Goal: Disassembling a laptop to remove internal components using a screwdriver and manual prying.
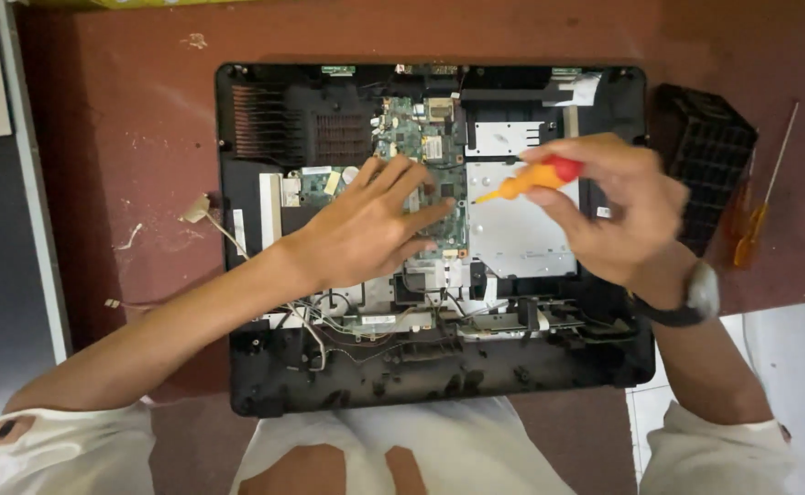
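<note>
Screwdriver with a stubby orange-and-red plastic handle [535, 179] sits clamped in the right hand [618, 206], fingers curled around the red end, its orange nose pointing left toward the green circuit board [421, 137]; the metal tip is too small to make out. It is held just above the bare silver metal shield plate [521, 234] inside the opened black plastic laptop chassis [265, 367]. The left hand [366, 229] lies flat on the circuit board, fingers spread apart and stretched toward the screwdriver's nose, gripping nothing. A dark wristwatch [695, 298] circles the right wrist. Copper-coloured cooling fins [260, 119] fill the chassis's upper left corner, and thin white and black wires [329, 316] run across its lower part, below the left hand. The chassis rests on a reddish-brown bench [136, 147]. To the right of the chassis, just beside it, stands a black ribbed plastic block [709, 151], and further right a long thin screwdriver with a clear orange handle [760, 215] lies on the bench. Off the chassis's left edge, a small pale connector on a wire [198, 209] rests on the bench.
</note>
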